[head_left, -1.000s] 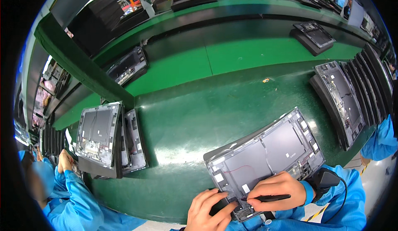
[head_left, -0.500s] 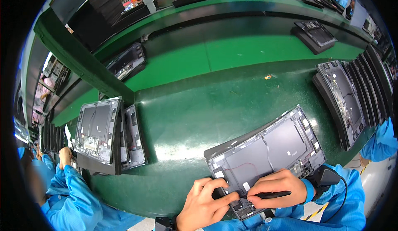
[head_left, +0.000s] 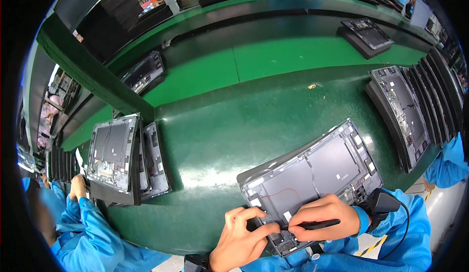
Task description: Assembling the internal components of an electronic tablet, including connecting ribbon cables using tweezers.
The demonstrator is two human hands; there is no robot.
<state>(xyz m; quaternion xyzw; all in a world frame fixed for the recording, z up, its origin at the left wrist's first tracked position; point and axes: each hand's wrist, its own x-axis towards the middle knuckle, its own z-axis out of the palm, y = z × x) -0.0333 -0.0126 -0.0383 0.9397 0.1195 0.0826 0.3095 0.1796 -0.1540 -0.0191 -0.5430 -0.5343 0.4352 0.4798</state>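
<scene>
An opened tablet housing (head_left: 317,169), grey with a dark battery area, a thin red wire and small boards, lies tilted over a black backing (head_left: 259,174) at the front of the bench. My left hand (head_left: 239,238) grips its near left corner, with curled fingers and the thumb pressed on the inner edge. In my right hand (head_left: 325,218) is a slim black tool (head_left: 320,224), tweezers by its shape, pinched between thumb and fingers. Its tip meets the housing's near corner close to my left thumb; the exact contact is hidden.
Left stands a stack of opened tablet housings (head_left: 112,150); right, another housing (head_left: 403,110) leans against a row of black trays (head_left: 437,96). Single units lie farther back. A green post (head_left: 88,71) rises at the left. A co-worker's sleeve (head_left: 97,233) is near left.
The whole view has shifted slightly. Both hands stay at the housing's near corner, and the tool keeps almost the same place in my right hand.
</scene>
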